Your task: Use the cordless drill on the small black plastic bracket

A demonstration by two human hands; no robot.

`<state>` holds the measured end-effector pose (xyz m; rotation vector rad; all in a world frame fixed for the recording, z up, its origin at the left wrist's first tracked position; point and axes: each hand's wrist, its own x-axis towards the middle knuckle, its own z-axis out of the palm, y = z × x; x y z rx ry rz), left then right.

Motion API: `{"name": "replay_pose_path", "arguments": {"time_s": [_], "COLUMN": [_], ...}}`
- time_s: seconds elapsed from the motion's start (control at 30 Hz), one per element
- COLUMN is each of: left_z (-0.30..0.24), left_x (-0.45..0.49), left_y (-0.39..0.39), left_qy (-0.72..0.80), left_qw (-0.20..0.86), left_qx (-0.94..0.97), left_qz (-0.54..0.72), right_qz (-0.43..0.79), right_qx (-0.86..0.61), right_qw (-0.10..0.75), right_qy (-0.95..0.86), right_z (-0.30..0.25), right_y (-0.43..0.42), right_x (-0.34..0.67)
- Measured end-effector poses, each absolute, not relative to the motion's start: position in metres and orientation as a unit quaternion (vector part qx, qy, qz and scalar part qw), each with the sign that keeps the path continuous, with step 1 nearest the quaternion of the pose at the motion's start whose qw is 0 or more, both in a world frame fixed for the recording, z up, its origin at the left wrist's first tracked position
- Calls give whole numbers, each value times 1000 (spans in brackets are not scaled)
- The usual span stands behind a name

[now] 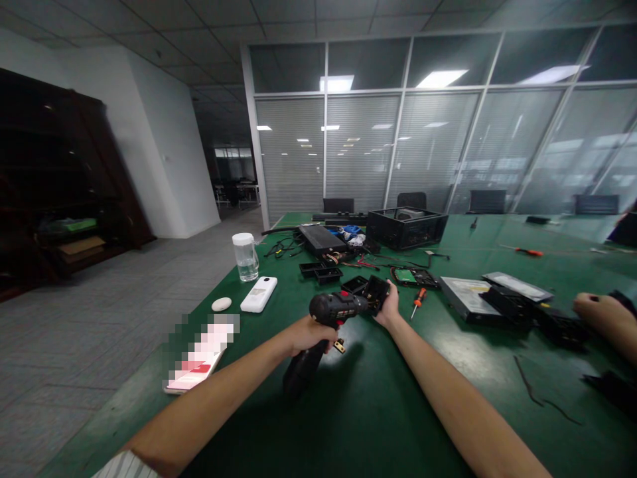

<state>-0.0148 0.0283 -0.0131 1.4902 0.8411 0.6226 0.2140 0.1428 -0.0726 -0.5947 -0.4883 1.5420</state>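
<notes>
Left hand (pixel 312 337) wrapped round the drill (pixel 332 307) by its handle, nose aimed at a small black box (pixel 377 292). Right hand (pixel 390 308) grips that box, tilted up; can't tell if the bit touches. Screwdriver (pixel 421 298) just right of the right grip, water jug (pixel 245 259) beyond and left of the left grip.

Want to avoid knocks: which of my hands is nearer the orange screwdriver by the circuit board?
Right: your right hand is just left of the screwdriver; your left hand, gripping the black drill, is farther left.
</notes>
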Motion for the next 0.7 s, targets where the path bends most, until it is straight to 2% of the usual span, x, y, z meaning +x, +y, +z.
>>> {"name": "replay_pose_path", "arguments": {"time_s": [0.7], "left_z": [-10], "left_x": [-14], "left_y": [27], "left_qy": [358], "left_qw": [622], "left_qx": [642], "left_qz": [269], "right_qz": [683], "right_qx": [-258], "right_qw": [649], "right_qy": [-216], "right_z": [-70], "right_y": [140], "right_x": [212]}}
